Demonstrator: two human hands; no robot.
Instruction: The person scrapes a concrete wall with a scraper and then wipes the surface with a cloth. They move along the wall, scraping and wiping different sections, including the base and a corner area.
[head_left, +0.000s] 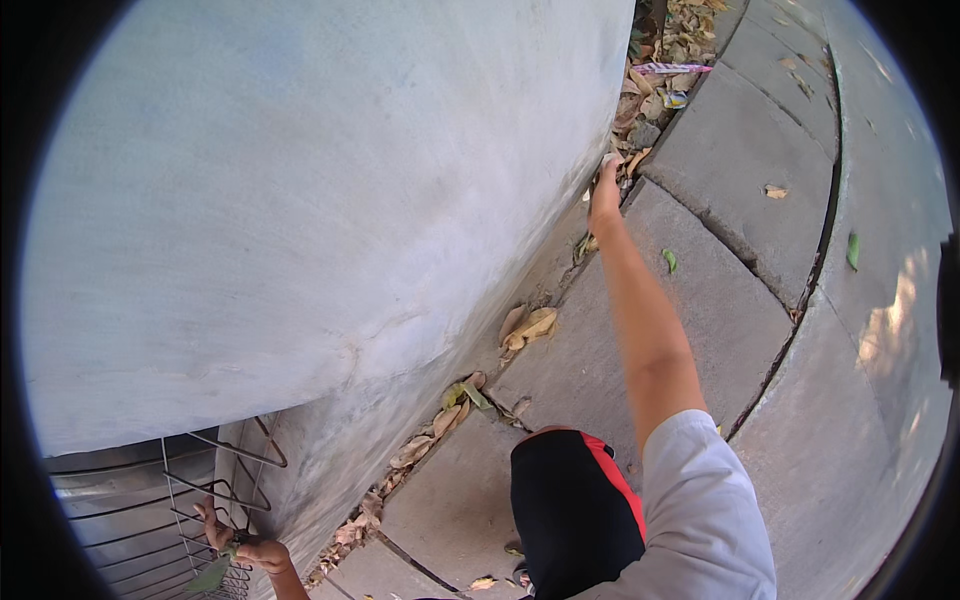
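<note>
My right arm stretches far along the pavement, and my right hand (604,198) is down at the strip of dry leaves (640,120) beside the pale wall. Its fingers are bent together, with a small whitish bit (608,159) at their tips that I cannot identify. At the lower left, my left hand (262,553) is closed at the rim of a wire basket (165,515), seemingly gripping the wire. A green leaf (210,575) shows just below the left fingers; whether they also hold it is unclear.
The pale wall (300,220) fills the left and top. Grey paving slabs (700,270) with dark joints run along it. More dry leaves (530,328) line the wall's foot. A pink-and-white wrapper strip (672,68) and a small wrapper (675,100) lie among leaves farther off.
</note>
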